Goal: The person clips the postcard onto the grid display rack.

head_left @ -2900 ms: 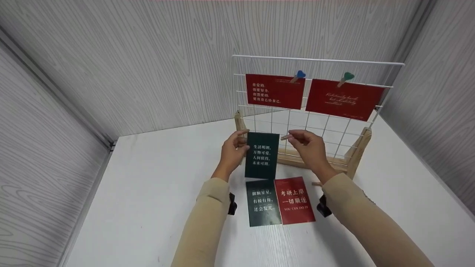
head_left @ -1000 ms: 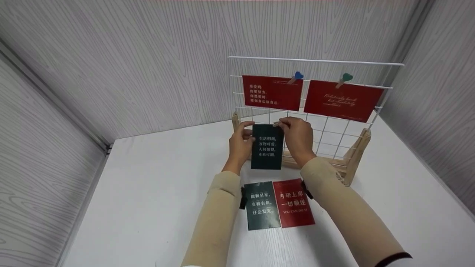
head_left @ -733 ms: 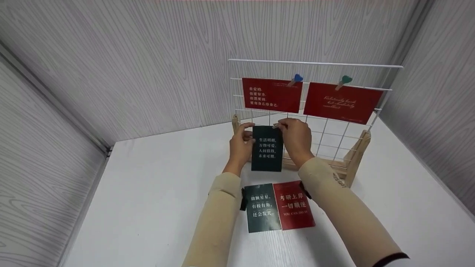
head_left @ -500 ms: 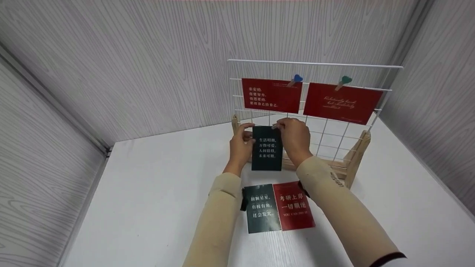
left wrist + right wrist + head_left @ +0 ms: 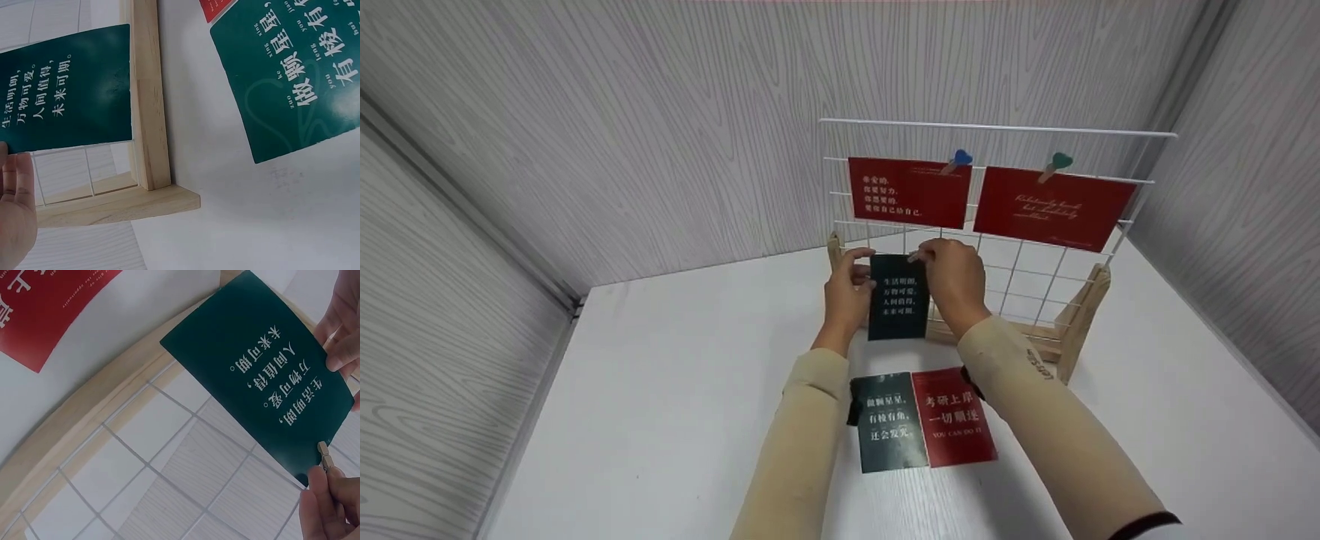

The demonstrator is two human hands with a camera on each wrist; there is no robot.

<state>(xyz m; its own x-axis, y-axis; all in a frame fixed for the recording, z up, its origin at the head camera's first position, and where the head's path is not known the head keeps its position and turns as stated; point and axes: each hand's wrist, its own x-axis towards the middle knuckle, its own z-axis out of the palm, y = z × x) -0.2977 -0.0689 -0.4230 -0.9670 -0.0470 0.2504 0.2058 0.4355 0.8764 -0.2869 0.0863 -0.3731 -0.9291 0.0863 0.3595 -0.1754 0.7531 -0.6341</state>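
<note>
A dark green card (image 5: 898, 300) with white writing stands upright against the lower left part of a white wire grid (image 5: 1020, 266). My left hand (image 5: 847, 296) pinches its left edge, thumb in front. At the card's top right, my right hand (image 5: 956, 274) pinches a small wooden clothespin (image 5: 324, 454), whose tip lies over the card's top edge. Whether the clothespin also bites a grid wire is hidden. In the left wrist view the card (image 5: 73, 90) is seen with only part of the left hand (image 5: 16, 208).
Two red cards hang higher on the grid, the left one (image 5: 907, 195) by a blue heart clip (image 5: 962, 157), the right one (image 5: 1050, 210) by a green heart clip (image 5: 1061, 160). A green card (image 5: 891, 442) and a red card (image 5: 956, 442) lie on the table. Wooden feet (image 5: 1084, 322) hold the grid.
Since the oldest frame, the green card has moved up and back against the grid, and the right hand has brought the clothespin onto its top edge. Lately the card's bottom has swung slightly toward the grid.
</note>
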